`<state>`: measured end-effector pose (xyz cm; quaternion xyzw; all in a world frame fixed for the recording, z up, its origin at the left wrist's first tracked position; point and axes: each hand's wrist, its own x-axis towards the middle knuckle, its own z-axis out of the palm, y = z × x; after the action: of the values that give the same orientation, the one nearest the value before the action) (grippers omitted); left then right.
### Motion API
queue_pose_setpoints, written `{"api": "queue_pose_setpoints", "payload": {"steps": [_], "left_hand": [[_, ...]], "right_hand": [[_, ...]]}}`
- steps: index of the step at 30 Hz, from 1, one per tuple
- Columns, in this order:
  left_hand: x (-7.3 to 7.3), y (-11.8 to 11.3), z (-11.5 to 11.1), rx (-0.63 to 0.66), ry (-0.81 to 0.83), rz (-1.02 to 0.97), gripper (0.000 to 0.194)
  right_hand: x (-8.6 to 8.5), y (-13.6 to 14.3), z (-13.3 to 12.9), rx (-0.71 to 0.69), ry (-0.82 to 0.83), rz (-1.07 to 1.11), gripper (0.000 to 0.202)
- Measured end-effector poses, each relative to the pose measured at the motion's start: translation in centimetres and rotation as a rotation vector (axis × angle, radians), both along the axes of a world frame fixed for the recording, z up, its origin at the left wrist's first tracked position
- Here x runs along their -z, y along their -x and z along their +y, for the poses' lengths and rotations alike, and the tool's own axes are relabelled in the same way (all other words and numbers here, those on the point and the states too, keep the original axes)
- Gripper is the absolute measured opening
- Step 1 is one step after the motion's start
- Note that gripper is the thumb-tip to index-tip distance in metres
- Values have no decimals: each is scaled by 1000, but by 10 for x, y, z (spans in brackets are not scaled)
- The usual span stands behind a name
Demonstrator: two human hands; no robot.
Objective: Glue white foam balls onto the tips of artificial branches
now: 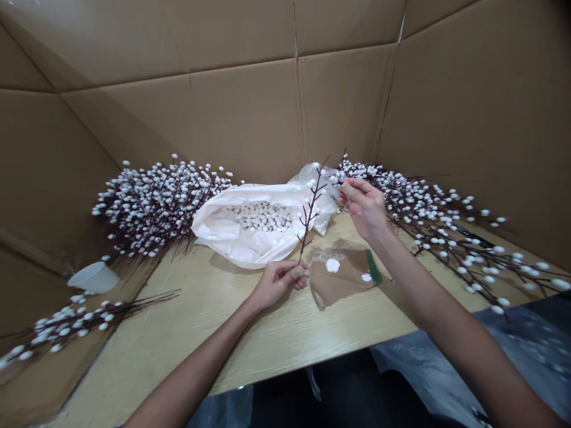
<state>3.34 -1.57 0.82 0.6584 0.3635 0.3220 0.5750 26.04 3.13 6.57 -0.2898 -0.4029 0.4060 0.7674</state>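
My left hand [280, 283] pinches the lower end of a dark brown twig [309, 217], which stands upright with short side branches and a few white berries near its top. Raised to the right of the twig, my right hand [363, 205] has its thumb and fingertips pressed together; what they hold is too small to make out. Behind the twig lies an open white plastic bag [232, 246] holding many white berries [265, 217]. On the table, right of my left hand, a brown sheet [339, 285] with a green strip bears two white blobs [332, 266].
Bundles of white-berried branches lie at the back left [156, 205], back right [423, 208] and front left [75, 321]. A white cup [93, 277] lies near the left edge of the wooden table [178, 339]. Cardboard walls [232, 119] enclose the back and sides.
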Motion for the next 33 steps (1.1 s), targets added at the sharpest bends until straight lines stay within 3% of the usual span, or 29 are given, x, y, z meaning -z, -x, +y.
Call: {"api": "queue_pose_setpoints", "payload": {"steps": [24,33], "left_hand": [[-2,0,0,12,-2,13,38],[-2,0,0,10,6,26,38]], "right_hand": [[-1,-1,0,-66,1,13,26],[-9,-19,-2,-77,-64,50,25]]}}
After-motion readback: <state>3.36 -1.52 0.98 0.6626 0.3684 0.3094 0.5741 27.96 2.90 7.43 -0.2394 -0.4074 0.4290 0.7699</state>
